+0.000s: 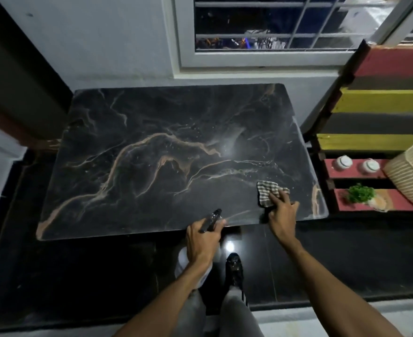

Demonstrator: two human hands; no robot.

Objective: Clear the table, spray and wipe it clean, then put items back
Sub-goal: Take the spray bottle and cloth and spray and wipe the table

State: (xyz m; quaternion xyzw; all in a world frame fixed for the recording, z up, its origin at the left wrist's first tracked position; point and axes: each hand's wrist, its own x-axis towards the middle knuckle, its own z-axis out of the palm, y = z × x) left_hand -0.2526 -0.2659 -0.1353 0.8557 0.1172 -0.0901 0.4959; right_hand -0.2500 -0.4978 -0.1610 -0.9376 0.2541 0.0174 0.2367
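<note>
The dark marble-patterned table [152,147] fills the middle of the view, with fine droplets glinting on its right half. My left hand [201,242] is closed around a spray bottle [211,218] at the table's near edge, nozzle pointing over the top. The bottle's white body shows below the hand. My right hand [282,210] presses a striped checked cloth [268,192] flat on the table near its front right corner.
A slatted red and yellow rack [383,100] stands right of the table. It holds two small white jars [344,162], a woven basket [412,176] and a small green plant [361,193]. A barred window [268,25] is behind. My feet stand on the glossy black floor [79,276].
</note>
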